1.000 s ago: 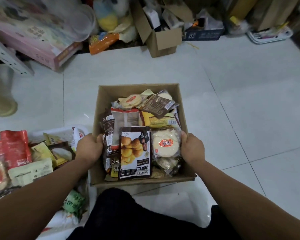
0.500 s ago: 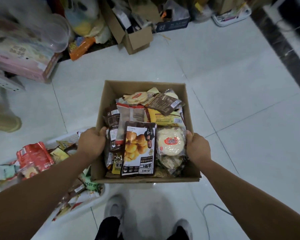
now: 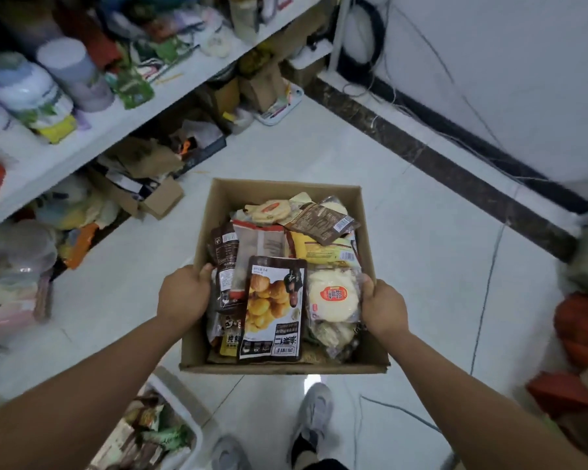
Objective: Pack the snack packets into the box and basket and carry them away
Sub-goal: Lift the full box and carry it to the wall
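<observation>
The packed box (image 3: 286, 368) is now up off the floor (image 3: 421, 266), left hand (image 3: 184, 293) and right hand (image 3: 384, 308) each with grip clamped on a side wall, so carrying begins; the basket (image 3: 179, 400) remains.

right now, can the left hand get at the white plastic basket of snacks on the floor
Probably not: the left hand grips the wall of the brown cardboard box, sharing its load with the right hand, and the basket sits low by the feet.

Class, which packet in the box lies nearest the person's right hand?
The clear packet holding a round white cake with a red label, beside the right hand gripping the box. The dark packet picturing golden balls lies farther left.
</observation>
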